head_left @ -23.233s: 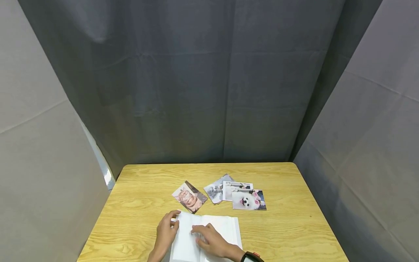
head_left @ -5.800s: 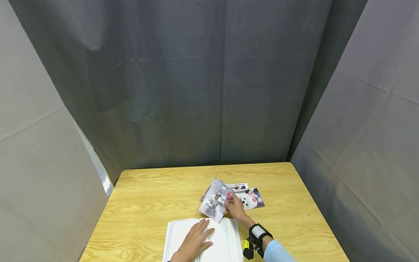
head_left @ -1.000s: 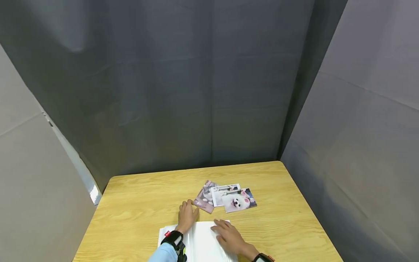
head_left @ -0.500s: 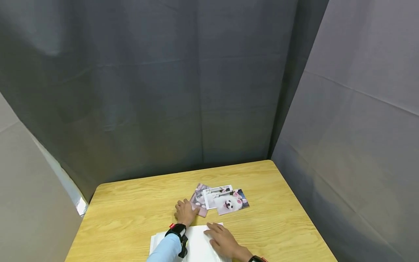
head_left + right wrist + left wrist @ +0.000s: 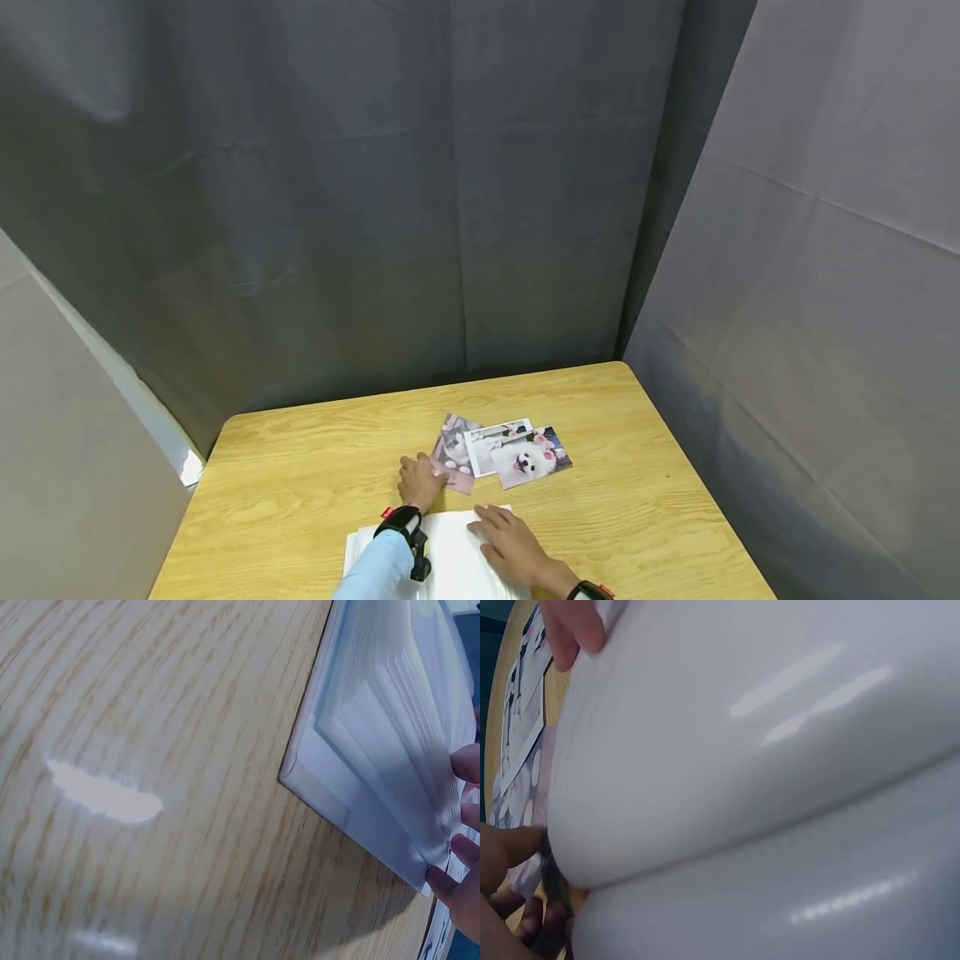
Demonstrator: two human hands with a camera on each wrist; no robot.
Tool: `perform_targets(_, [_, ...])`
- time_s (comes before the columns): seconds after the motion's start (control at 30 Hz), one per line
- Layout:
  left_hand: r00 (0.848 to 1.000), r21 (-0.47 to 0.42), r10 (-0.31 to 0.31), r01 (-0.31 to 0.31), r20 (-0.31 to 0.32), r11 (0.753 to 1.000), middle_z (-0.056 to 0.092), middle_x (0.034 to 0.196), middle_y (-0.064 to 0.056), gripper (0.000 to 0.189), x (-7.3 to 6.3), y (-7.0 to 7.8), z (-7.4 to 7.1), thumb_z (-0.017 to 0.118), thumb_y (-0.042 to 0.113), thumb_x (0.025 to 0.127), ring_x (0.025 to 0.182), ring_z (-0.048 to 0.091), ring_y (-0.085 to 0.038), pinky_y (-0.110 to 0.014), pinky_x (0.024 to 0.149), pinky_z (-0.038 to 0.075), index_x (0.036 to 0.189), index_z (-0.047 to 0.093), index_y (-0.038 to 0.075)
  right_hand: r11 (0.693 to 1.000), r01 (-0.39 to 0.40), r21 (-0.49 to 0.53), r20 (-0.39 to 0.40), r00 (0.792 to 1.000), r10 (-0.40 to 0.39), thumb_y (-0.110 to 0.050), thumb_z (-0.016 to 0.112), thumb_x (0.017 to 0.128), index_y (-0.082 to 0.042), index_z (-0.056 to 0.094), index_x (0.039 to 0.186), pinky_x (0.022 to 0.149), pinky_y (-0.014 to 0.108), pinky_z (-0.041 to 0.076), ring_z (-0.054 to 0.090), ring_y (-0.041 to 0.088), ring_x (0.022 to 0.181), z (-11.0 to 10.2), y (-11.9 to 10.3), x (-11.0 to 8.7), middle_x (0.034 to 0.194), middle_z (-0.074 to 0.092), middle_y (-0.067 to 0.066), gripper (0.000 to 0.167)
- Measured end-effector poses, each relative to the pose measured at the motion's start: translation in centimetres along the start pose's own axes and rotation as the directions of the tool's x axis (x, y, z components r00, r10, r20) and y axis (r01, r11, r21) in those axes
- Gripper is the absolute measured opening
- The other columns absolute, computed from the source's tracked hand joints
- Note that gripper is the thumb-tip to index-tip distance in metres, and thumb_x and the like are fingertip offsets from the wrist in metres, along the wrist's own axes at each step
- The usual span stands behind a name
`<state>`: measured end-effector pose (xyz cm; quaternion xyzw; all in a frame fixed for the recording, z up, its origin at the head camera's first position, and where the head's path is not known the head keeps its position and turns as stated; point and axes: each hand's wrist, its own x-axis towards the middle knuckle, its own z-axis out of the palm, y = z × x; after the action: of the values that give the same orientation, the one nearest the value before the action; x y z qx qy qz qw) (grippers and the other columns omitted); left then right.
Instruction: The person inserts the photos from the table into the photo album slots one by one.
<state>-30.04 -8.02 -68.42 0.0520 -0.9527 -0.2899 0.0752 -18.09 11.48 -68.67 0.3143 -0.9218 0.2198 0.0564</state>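
Observation:
At the far edge of an open white photo album, my left hand pinches the lower left edge of a pink-toned cat photo between thumb and curled fingers. The photo lies on the table, its right side under a white-bordered photo. My right hand rests on the album's right page, its fingertips right at the far edge. Thick pages and the cover corner show in the right wrist view. My left forearm hides part of the left page.
A white dog photo with pink flowers overlaps the white-bordered one on the right. The wooden table ends at a dark curtain behind and pale cloth at the side.
The orange cat photo and the grey photo my right hand held earlier are out of sight. My left hand crossed to the pink-toned photo, which has lately shifted slightly left.

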Motion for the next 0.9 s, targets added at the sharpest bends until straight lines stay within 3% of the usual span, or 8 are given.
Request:
perform_targets(0.17, [0.996, -0.141, 0.090, -0.091, -0.012, 0.986, 0.061, 0.075, -0.018, 0.012, 0.3, -1.2, -1.4, 0.067, 0.004, 0.087, 0.071, 0.061, -0.037, -0.050, 0.060, 0.051, 0.079, 0.063, -0.004, 0.999, -0.029, 0.024, 0.017, 0.999, 0.028, -0.015, 0.059, 0.097, -0.013, 0.062, 0.129, 0.099, 0.055, 0.043, 0.047, 0.035, 0.129, -0.2, 0.3, 0.3, 0.143, 0.051, 0.015, 0.033])
perform_targets(0.33, [0.990, -0.321, 0.133, -0.114, 0.039, 0.940, 0.064, 0.077, -0.012, 0.009, 0.3, -1.6, -3.1, 0.061, -0.003, 0.090, 0.067, 0.059, -0.022, -0.037, 0.059, 0.050, 0.096, 0.066, -0.008, 1.000, -0.007, 0.028, -0.011, 1.000, 0.007, -0.013, 0.063, 0.094, -0.011, 0.062, 0.128, 0.094, 0.056, 0.046, 0.049, 0.035, 0.124, -0.4, 1.0, 0.6, 0.141, 0.052, 0.017, 0.034])
perform_targets(0.43, [0.993, -0.362, 0.115, -0.097, 0.029, 0.927, 0.067, 0.082, -0.014, 0.014, -0.2, -1.8, -3.9, 0.062, -0.002, 0.090, 0.070, 0.062, -0.025, -0.038, 0.062, 0.052, 0.102, 0.065, -0.009, 1.000, 0.009, 0.022, -0.030, 1.000, -0.008, -0.013, 0.066, 0.091, -0.011, 0.063, 0.126, 0.091, 0.056, 0.047, 0.051, 0.035, 0.121, -0.5, 1.4, 0.6, 0.138, 0.053, 0.018, 0.035])
perform_targets(0.6, [0.999, -0.403, 0.034, -0.042, -0.027, 0.914, 0.068, 0.084, -0.014, 0.017, -1.6, -2.3, -4.6, 0.065, -0.004, 0.086, 0.073, 0.064, -0.026, -0.039, 0.064, 0.052, 0.103, 0.065, -0.008, 0.999, -0.037, 0.028, 0.007, 0.999, 0.037, -0.014, 0.068, 0.090, -0.013, 0.064, 0.125, 0.092, 0.058, 0.043, 0.050, 0.034, 0.119, -1.1, 1.5, 1.1, 0.137, 0.054, 0.016, 0.035])
perform_targets(0.77, [0.999, -0.521, -0.032, 0.015, -0.024, 0.854, 0.067, 0.092, -0.018, 0.024, -3.4, -2.4, -5.4, 0.066, -0.006, 0.086, 0.082, 0.067, -0.031, -0.036, 0.066, 0.056, 0.109, 0.061, -0.010, 0.997, -0.072, 0.020, -0.019, 0.997, 0.072, -0.016, 0.071, 0.087, -0.015, 0.066, 0.120, 0.089, 0.056, 0.037, 0.052, 0.031, 0.109, -1.6, 1.3, 2.0, 0.125, 0.059, 0.011, 0.034])
perform_targets(0.9, [0.999, -0.585, -0.038, 0.035, 0.008, 0.810, 0.066, 0.096, -0.018, 0.029, -5.3, -2.2, -5.6, 0.068, -0.005, 0.086, 0.086, 0.068, -0.032, -0.034, 0.068, 0.057, 0.114, 0.058, -0.010, 0.996, -0.067, 0.056, -0.110, 0.991, 0.073, -0.018, 0.073, 0.087, -0.008, 0.062, 0.124, 0.085, 0.051, 0.039, 0.055, 0.031, 0.104, -1.8, 1.3, 3.0, 0.118, 0.062, 0.009, 0.040])
